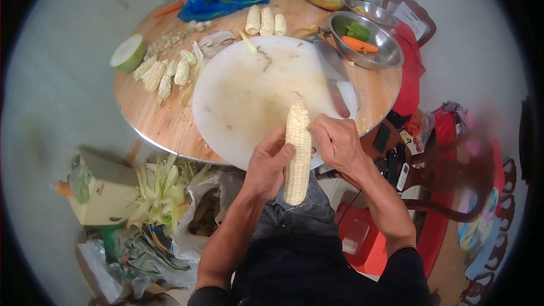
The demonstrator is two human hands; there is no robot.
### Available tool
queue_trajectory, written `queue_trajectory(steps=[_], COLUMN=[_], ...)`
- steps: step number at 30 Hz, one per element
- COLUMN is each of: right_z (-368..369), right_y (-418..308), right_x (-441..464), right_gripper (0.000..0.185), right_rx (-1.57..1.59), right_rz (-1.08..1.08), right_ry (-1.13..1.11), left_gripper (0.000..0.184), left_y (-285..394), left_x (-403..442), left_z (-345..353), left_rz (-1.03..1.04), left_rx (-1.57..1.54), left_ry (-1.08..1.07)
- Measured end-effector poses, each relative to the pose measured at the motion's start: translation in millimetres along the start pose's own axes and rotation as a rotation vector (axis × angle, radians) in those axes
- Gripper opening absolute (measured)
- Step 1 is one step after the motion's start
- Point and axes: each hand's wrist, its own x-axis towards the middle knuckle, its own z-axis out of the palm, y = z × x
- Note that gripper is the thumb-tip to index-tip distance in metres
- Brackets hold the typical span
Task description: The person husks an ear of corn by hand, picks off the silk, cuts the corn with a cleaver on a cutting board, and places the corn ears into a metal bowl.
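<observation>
A peeled, pale ear of corn [297, 153] stands nearly upright over the near edge of a round white cutting board [249, 90]. My left hand [266, 161] is wrapped around its left side, thumb across the kernels. At the upper right side of the cob, my right hand [340, 141] is closed in a pinch against the kernels; what its fingertips hold, if anything, is too small to make out. Fine threads of silk lie on my lap below the cob. A knife [338, 99] with a brown handle rests on the board's right side.
Several cut corn pieces [266, 21] stand behind the board, with more corn at left near a halved green gourd [128, 52]. A steel bowl [391, 51] holds a carrot and a green pepper. Husks [164, 187] fill the floor at left; a wooden chair [453, 192] stands right.
</observation>
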Motion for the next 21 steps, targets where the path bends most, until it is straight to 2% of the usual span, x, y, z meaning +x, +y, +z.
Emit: queue_trajectory(steps=[5,7,8,10,12,14,15,17,18,20,21], right_z=[2.0,0.8,0.6,2.5,-2.0,-11.4,-12.6,-15.2,-20.1,-30.8,-30.8], right_y=[2.3,3.0,3.1,-2.8,-13.1,-26.6,-27.1,-25.5,-27.9,-34.9,-33.4], right_x=[-8.4,-9.6,-9.2,-12.3,-12.3,-4.9,-0.6,10.5,14.1,17.1,17.3], right_gripper=[0.016,0.013,0.010,0.009,0.014,0.035,0.035,0.045,0.045,0.030,0.030], right_rx=[0.111,0.108,0.107,0.076,0.046,-0.042,-0.041,-0.127,-0.125,-0.202,-0.199], right_rz=[0.083,0.101,0.114,0.067,0.025,0.007,0.008,-0.174,-0.176,-0.071,-0.069], right_ry=[0.053,0.047,0.040,0.077,0.113,0.032,0.033,0.058,0.059,-0.123,-0.124], left_gripper=[0.068,0.080,0.080,0.092,0.097,0.102,0.104,0.106,0.108,0.110,0.111], left_y=[8.4,10.4,10.8,13.4,11.5,11.5,11.7,13.6,15.1,19.6,23.8], left_x=[-2.4,-1.3,-1.2,-1.6,-2.5,-4.0,-4.9,-3.4,-1.3,2.0,3.4], left_z=[5.8,0.5,1.9,6.9,11.9,13.6,14.8,18.1,20.8,28.7,35.3], left_rz=[0.005,-0.009,-0.008,-0.012,0.013,0.038,0.074,0.111,0.162,0.208,0.276], left_rx=[0.151,0.193,0.193,0.359,0.404,0.455,0.544,0.636,0.704,0.772,0.933], left_ry=[-0.060,-0.219,-0.218,-0.093,-0.056,-0.020,0.027,0.074,0.099,0.128,0.133])
